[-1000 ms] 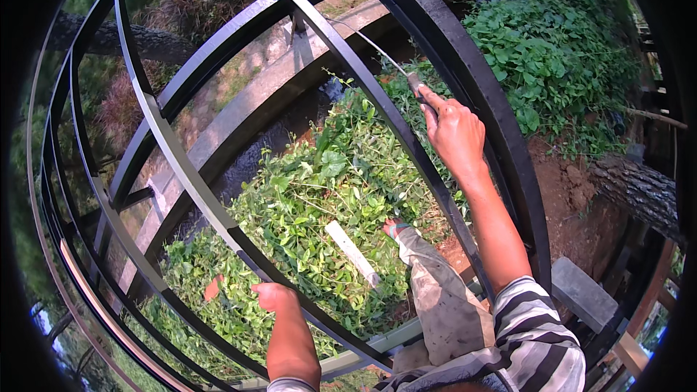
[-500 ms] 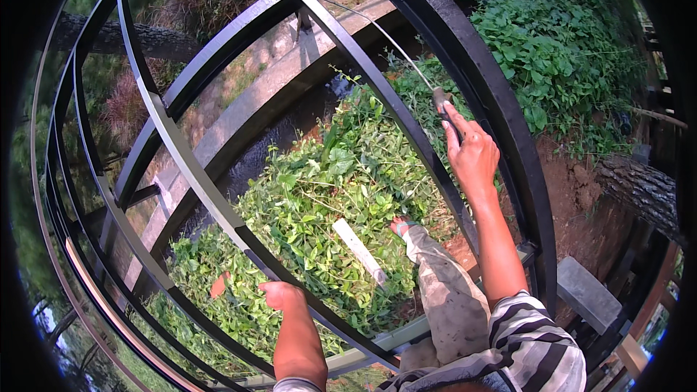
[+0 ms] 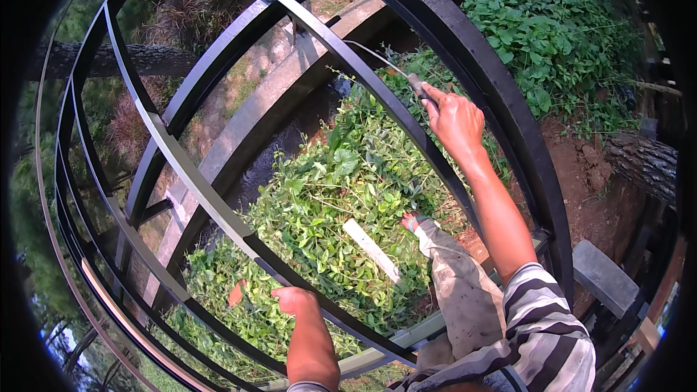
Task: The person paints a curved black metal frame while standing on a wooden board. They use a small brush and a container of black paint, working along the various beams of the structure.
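Observation:
My right hand (image 3: 457, 122) is wrapped round the handle of a paint roller (image 3: 419, 86). Its thin bent metal rod reaches up and left and passes behind a curved dark metal bar (image 3: 392, 109), so most of the roller end is hidden. Lower down, my left hand (image 3: 296, 300) is closed at another curved bar (image 3: 236, 226), which is part black and part grey-green. Its fingers are mostly hidden there, and it appears to grip the bar.
Curved metal bars arch on the left, with a wide black beam (image 3: 501, 101) at right. Below lie cut leafy vines (image 3: 327, 203), a white board (image 3: 372, 250), a concrete ledge (image 3: 272, 91) and my foot (image 3: 414, 221). A grey block (image 3: 604, 278) and a tree trunk (image 3: 642, 163) are at right.
My right hand has moved up and left with the paint roller, and the roller end has slipped behind the bar. My left hand keeps its place at its bar; the view has shifted slightly.

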The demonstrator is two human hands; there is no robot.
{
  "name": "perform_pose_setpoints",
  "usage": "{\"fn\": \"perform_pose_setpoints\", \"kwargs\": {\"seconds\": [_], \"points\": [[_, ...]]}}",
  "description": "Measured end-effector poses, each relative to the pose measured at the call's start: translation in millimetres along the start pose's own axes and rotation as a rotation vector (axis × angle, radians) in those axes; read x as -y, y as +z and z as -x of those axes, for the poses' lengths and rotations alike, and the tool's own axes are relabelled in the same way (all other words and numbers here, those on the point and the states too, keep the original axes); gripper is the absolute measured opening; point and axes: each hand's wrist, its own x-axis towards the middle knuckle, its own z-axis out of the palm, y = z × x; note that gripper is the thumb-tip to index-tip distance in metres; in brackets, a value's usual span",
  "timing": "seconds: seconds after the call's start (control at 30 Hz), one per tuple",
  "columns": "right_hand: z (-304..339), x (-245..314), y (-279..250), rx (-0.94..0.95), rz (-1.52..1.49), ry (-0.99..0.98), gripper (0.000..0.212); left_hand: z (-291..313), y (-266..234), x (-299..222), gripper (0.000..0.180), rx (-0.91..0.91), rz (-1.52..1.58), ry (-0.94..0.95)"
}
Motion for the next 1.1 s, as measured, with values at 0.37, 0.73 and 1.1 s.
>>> {"fn": "perform_pose_setpoints", "kwargs": {"seconds": [0.37,0.73,1.1], "points": [[1,10,-24,-0.152,-0.027,-0.010,0.034,-7,0,5,0.076,-0.056,-0.035,-0.024],[-23,-7,-33,-0.167,0.019,-0.050,0.030,-6,3,5,0.080,-0.050,-0.022,-0.024],[-23,-14,-54,-0.251,-0.021,-0.075,0.028,-14,2,4,0.078,-0.028,-0.025,-0.004]]}}
